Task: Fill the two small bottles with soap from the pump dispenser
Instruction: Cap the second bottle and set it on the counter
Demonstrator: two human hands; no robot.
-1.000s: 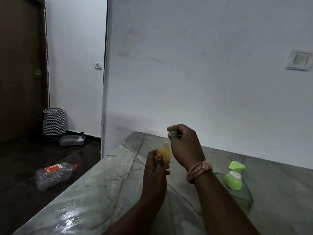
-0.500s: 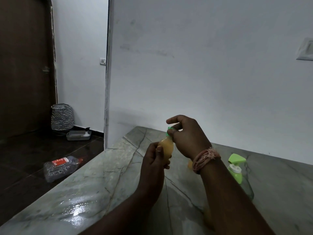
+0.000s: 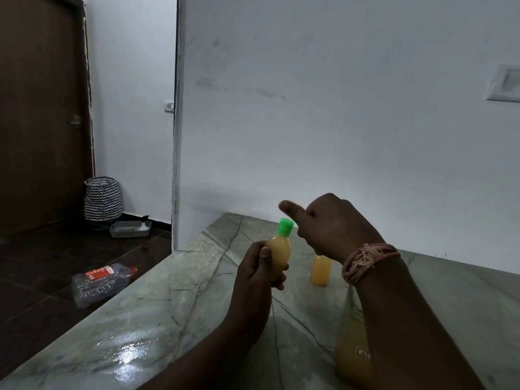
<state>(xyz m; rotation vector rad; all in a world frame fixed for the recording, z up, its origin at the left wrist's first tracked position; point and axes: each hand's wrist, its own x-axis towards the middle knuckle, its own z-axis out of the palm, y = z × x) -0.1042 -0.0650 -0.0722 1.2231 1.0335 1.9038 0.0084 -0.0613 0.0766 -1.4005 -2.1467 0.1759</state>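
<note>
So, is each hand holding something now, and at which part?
The left hand grips the small plastic bottle of yellow soap with a green cap around its lower body. The right hand holds nothing; it is beside the cap.

A grey-green marble surface with dark veins runs up to the white wall, wet and glossy near its left edge; a small bottle of yellow soap stands upright near the far edge; a larger soap-filled dispenser body stands nearer, partly hidden by a forearm.
</note>
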